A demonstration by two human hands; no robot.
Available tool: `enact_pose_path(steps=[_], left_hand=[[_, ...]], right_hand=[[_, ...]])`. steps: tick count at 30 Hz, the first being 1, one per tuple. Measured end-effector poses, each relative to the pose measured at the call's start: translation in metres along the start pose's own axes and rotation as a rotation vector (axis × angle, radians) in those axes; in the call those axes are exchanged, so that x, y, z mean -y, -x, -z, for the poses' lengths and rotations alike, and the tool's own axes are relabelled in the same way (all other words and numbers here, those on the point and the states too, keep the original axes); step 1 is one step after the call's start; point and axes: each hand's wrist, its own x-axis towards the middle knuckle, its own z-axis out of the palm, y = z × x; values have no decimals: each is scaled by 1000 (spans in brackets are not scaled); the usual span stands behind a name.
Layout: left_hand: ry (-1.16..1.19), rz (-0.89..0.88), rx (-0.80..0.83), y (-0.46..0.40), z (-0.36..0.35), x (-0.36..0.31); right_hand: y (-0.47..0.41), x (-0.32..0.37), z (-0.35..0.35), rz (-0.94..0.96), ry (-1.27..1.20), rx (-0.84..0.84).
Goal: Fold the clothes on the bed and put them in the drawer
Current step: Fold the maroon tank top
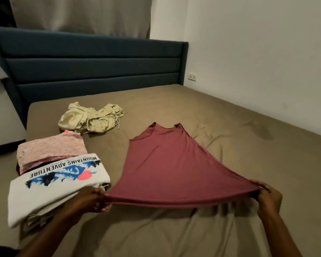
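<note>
The left hand [93, 200] and right hand [267, 198] each pinch a bottom corner of the maroon tank top [167, 164], stretching its hem taut above the tan bed sheet [230, 145] while its straps lie flat farther up the bed. Just left of the left hand sits a white printed T-shirt [50, 186], folded, overlapping a pink folded garment [50, 149]. Beyond them lies a crumpled cream garment [89, 117], near the blue headboard [93, 65].
</note>
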Motion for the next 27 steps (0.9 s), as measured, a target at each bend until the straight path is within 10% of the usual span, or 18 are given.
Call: enact_pose_path(steps=[9,27], left_hand=[[235,-129,85,27,22,25],[-948,-71,374,28,28,50]], right_hand=[[33,-22,62,-48,-69,58],[53,-49,122,146,569,264]])
